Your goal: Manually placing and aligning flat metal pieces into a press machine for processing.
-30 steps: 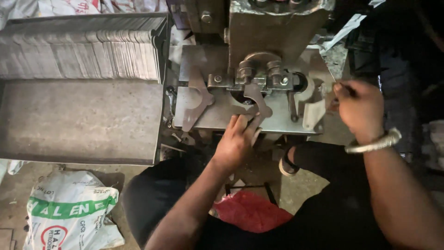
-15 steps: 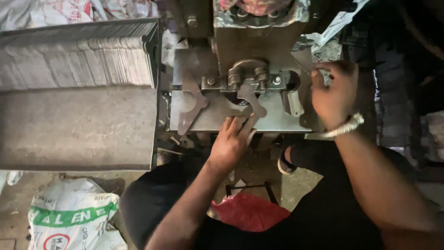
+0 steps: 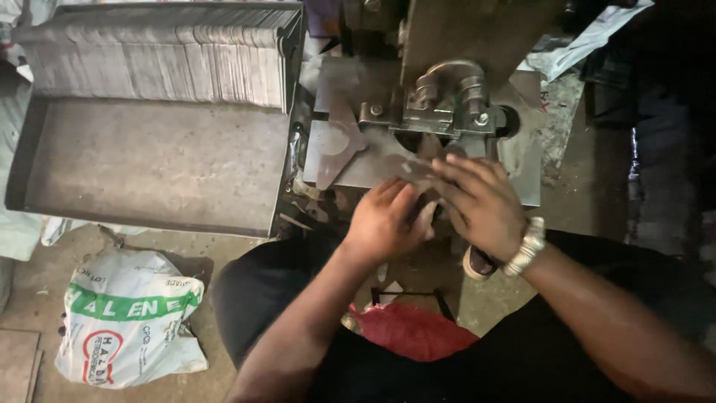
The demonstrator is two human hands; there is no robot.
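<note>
Right hand (image 3: 481,205) come across from three o'clock, meeting left hand (image 3: 384,222) over flat grey metal blank (image 3: 406,168) at press bed; both grips blurred, cannot tell.

A press machine (image 3: 447,89) stands at the far middle, its flat plate (image 3: 350,160) in front of it. Both hands meet at the plate's near edge, the left hand (image 3: 384,224) just beside the right hand (image 3: 481,205), over a flat metal piece (image 3: 410,168) (partly hidden). Left of the machine lies a tray (image 3: 149,168), with stacked sheets (image 3: 156,63) along its far side. On the floor, near left, sits a sack (image 3: 127,321).
</note>
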